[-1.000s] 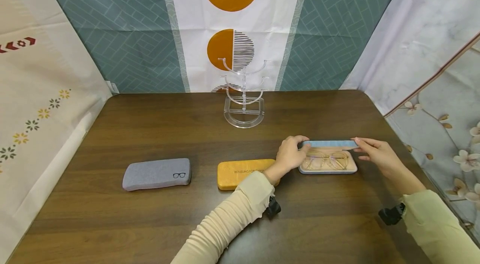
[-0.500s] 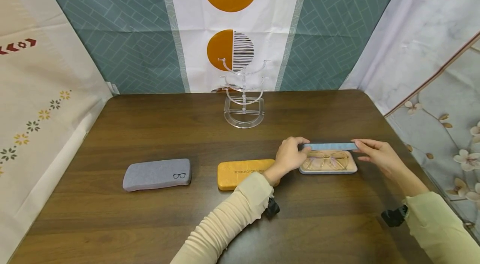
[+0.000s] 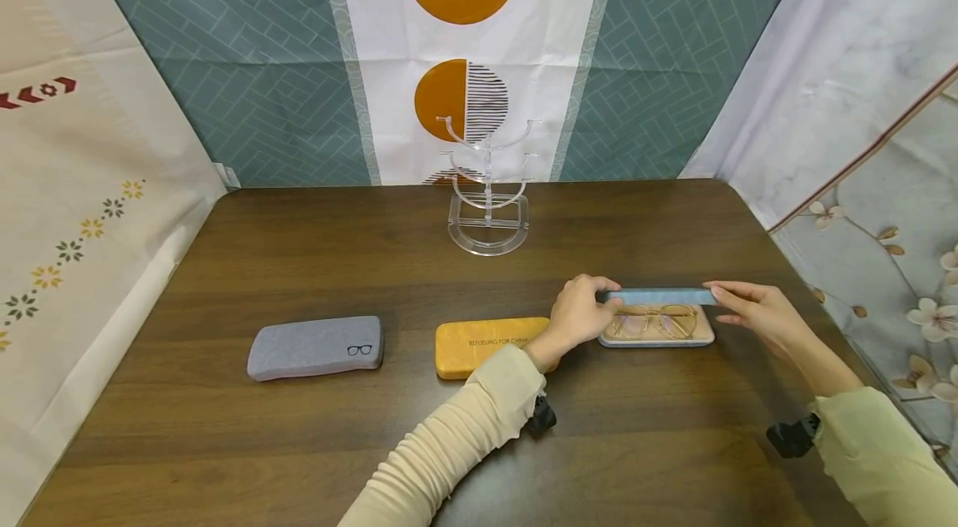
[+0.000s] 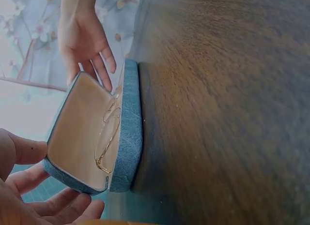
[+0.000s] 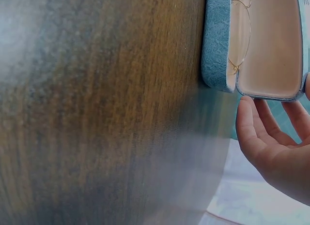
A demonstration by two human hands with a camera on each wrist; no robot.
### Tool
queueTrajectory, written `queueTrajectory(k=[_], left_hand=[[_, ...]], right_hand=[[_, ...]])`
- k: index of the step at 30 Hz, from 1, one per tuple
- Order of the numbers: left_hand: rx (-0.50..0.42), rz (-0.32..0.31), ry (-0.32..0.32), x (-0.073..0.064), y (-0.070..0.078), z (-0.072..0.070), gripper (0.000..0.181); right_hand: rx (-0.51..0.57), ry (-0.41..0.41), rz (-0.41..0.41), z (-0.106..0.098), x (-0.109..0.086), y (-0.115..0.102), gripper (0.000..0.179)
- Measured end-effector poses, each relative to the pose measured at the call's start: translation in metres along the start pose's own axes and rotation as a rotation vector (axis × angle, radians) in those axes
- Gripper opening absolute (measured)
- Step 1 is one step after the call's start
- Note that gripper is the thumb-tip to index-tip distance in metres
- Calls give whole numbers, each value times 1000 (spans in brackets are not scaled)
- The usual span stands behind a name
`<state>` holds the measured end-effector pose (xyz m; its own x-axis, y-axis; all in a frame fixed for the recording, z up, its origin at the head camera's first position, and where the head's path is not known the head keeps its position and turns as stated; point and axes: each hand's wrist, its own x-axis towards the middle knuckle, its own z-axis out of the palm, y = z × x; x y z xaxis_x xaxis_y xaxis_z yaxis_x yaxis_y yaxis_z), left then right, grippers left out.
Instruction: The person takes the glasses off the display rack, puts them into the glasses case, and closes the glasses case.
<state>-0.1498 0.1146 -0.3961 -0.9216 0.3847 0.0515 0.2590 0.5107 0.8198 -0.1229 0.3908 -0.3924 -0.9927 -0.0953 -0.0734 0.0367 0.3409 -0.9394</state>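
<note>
A blue glasses case [image 3: 659, 343] lies on the right side of the table, its lid [image 3: 662, 297] partly raised. Gold wire-framed eyeglasses [image 3: 677, 334] rest in its beige-lined base. At the left end, my left hand [image 3: 578, 315] pinches the lid, the thumb on its rim and the fingers behind, as the left wrist view shows. My right hand [image 3: 758, 312] holds the lid's other end, with fingers [image 5: 248, 123] against its side; its thumb is mostly cut off in the right wrist view.
A yellow glasses case [image 3: 479, 344] with printed lettering sits left of the blue one, partly behind my left wrist. Farther left lies a grey glasses case [image 3: 314, 348]. A clear tiered display stand [image 3: 488, 219] stands at the back of the wooden table [image 3: 299, 444].
The blue case's lid has tilted down and forward over its base, both hands moving slightly with it. The other cases and the stand stay put.
</note>
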Motion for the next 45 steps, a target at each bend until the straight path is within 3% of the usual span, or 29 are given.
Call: queueTrajectory(k=[10, 21, 34, 42, 45], left_hand=[[37, 6, -11, -3, 0, 0, 22], [90, 54, 4, -4, -2, -1, 21], [110, 69, 0, -6, -1, -2, 22], [143, 62, -7, -6, 0, -2, 22], [158, 52, -30, -7, 0, -1, 21]], right_hand=[[47, -18, -12, 0, -2, 2, 21], [108, -38, 17, -2, -4, 3, 21], [70, -36, -1, -2, -5, 3, 22], [44, -38, 29, -3, -6, 1, 21], [-20, -26, 30, -3, -8, 4, 24]])
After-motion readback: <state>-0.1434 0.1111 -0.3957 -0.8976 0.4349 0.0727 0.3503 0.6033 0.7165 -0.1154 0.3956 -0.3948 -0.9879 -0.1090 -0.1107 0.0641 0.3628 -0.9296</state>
